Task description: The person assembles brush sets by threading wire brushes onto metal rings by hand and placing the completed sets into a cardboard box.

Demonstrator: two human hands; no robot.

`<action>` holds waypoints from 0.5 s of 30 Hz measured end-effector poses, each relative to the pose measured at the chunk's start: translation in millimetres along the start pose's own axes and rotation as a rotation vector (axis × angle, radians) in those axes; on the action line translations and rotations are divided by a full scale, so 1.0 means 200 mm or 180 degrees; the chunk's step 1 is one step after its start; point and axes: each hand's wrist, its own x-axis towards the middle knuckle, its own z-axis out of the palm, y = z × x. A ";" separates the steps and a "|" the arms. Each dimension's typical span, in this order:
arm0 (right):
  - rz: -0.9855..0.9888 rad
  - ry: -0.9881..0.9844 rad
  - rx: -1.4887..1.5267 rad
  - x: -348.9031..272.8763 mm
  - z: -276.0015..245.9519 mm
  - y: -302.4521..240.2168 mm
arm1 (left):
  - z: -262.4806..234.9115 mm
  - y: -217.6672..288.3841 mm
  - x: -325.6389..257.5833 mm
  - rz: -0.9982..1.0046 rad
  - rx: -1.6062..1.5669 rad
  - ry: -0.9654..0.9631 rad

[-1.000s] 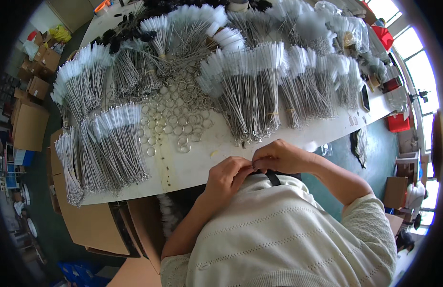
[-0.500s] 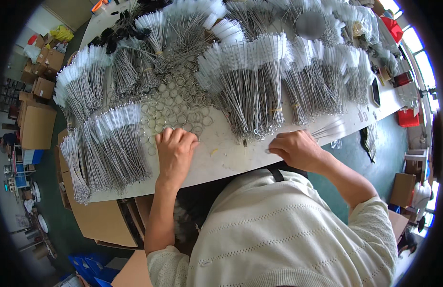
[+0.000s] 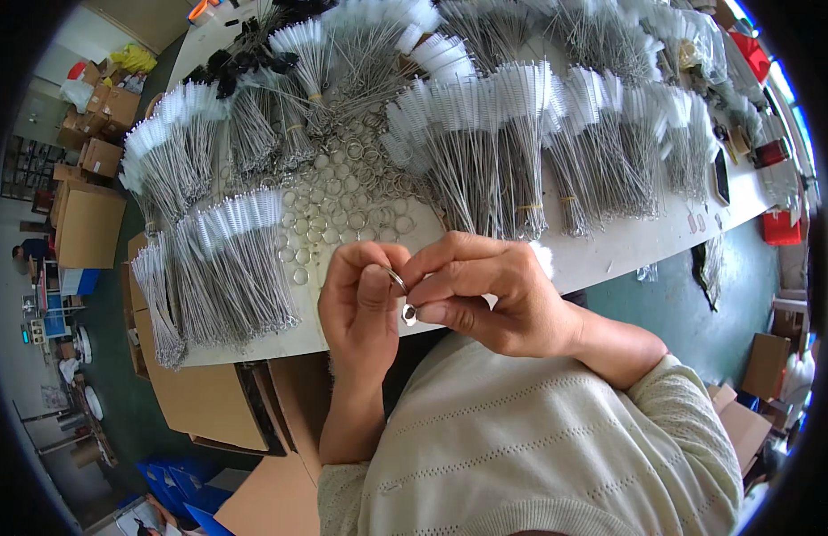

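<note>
In front of my body, above the table's near edge, both hands meet with fingers closed. My left hand [image 3: 356, 304] pinches a metal split ring [image 3: 397, 280] between thumb and fingers. The fingertips of my right hand [image 3: 485, 290] touch the same spot and grip a wire brush, whose small shiny looped end [image 3: 409, 313] shows just below the ring. White bristles [image 3: 543, 259] poke out behind the right hand; most of the brush's wire is hidden by it. Whether the ring passes through the loop cannot be made out. Beyond the hands lies a pile of loose split rings [image 3: 342, 201].
Bundles of white-bristled wire brushes stand on the white table [image 3: 601, 268], at the left [image 3: 239, 268] and at the right [image 3: 485, 152]. Black-tipped brushes [image 3: 239, 71] lie at the far left. A cardboard box [image 3: 199, 397] stands below the near left edge.
My hands were apart, the left by the rings and the right by the table's near edge. Now they are together in front of me, with a split ring and a brush's looped end between them.
</note>
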 end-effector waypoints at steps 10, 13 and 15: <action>0.0053 -0.0023 0.0521 -0.04 -0.01 0.03 | -0.02 0.09 0.02 0.1603 0.2571 -0.0488; -0.0596 0.0040 -0.0418 -0.05 -0.01 0.03 | 0.02 0.12 0.02 0.0482 0.0943 -0.0357; -0.1689 0.0068 -0.2092 -0.05 -0.03 0.04 | -0.01 0.14 0.04 -0.0203 0.0265 -0.0761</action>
